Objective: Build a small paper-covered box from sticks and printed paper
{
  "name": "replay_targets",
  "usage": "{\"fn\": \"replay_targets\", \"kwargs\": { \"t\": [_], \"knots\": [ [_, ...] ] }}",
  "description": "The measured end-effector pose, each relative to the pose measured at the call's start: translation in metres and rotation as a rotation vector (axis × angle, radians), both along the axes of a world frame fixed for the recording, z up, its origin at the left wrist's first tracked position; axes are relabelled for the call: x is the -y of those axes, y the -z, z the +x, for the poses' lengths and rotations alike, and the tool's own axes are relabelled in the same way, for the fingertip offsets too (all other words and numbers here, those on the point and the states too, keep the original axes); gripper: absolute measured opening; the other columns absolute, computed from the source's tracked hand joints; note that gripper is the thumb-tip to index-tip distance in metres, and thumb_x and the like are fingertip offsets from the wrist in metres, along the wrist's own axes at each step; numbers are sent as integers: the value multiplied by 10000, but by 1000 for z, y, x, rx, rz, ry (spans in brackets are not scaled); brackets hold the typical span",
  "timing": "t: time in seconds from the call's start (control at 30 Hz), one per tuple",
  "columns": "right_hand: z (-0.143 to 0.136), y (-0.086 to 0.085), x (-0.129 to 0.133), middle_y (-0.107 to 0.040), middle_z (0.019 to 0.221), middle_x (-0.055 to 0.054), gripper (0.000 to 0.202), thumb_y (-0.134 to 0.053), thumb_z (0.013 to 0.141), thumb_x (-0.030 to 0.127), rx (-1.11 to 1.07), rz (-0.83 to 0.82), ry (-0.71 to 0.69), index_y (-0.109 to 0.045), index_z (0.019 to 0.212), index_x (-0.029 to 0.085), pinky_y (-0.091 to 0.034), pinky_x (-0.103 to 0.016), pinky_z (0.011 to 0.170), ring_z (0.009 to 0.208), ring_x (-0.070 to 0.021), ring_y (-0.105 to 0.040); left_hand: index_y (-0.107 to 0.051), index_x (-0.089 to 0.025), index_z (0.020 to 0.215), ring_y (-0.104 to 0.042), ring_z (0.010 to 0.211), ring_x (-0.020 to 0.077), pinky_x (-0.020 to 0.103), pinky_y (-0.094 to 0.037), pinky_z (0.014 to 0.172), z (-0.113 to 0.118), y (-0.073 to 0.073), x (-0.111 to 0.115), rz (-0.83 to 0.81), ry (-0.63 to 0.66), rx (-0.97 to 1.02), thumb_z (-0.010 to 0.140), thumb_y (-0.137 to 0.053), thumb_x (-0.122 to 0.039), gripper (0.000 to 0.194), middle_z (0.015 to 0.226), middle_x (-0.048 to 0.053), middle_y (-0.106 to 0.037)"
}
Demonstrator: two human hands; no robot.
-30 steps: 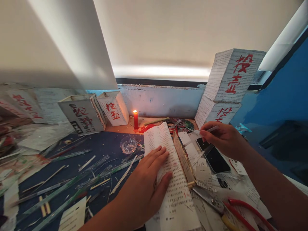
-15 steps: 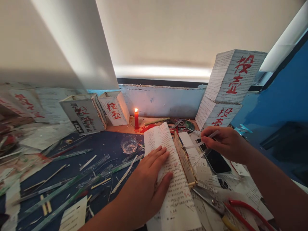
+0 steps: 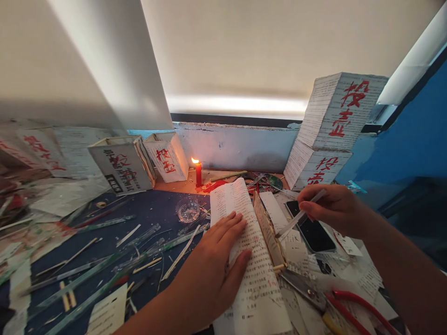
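My left hand [image 3: 223, 256] lies flat with fingers stretched over a sheet of printed paper [image 3: 267, 279], pressing it down. Along the right side of the sheet stands a narrow frame [image 3: 267, 223] with thin wooden edges and printed paper on it. Pinched in my right hand [image 3: 331, 209] is a translucent white glue stick [image 3: 296, 222], tilted down to the left. Its lower tip is at the frame's right edge; whether it touches is hard to tell. A red candle [image 3: 199, 176] burns behind the paper.
A phone [image 3: 316, 232] lies under my right hand, with red-handled pliers [image 3: 349, 307] nearer me. Stacked paper-covered boxes [image 3: 337, 111] stand at right; more boxes [image 3: 127, 167] stand at left. A clear round dish [image 3: 187, 210], sticks and plastic strips [image 3: 94, 274] litter the dark tabletop.
My right hand has moved slightly right and turned the glue stick, bringing its tip down along the frame. The candle flame now leans left. My left hand stays put.
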State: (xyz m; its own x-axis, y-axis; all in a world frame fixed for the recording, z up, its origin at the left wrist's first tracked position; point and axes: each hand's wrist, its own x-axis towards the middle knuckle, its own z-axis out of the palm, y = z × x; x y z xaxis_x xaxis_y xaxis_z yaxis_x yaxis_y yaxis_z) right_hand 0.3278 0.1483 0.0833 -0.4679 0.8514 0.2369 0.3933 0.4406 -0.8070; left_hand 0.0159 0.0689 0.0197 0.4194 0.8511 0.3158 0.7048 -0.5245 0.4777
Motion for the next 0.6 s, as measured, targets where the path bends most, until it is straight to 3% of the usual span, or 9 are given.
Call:
{"fn": "replay_targets", "kwargs": {
  "t": [0.23, 0.6],
  "knots": [
    [-6, 3, -3, -586, 651, 19, 275, -668, 954, 487, 105, 65, 91, -713, 892, 223, -397, -240, 497, 560, -125, -494, -467, -221, 1511, -398, 1522, 267, 551, -406, 1229, 1, -2, -1, -20, 7, -4, 1050, -464, -417, 501, 1610, 91, -487],
    [-19, 3, -4, -708, 660, 31, 170, -650, 975, 372, 252, 454, 219, -711, 912, 227, -451, -231, 525, 535, -118, -602, -473, -223, 1508, -394, 1525, 251, 546, -402, 1230, 2, -3, 0, -30, 5, -12, 1051, -455, -417, 496, 1608, 84, -492]
  ]
}}
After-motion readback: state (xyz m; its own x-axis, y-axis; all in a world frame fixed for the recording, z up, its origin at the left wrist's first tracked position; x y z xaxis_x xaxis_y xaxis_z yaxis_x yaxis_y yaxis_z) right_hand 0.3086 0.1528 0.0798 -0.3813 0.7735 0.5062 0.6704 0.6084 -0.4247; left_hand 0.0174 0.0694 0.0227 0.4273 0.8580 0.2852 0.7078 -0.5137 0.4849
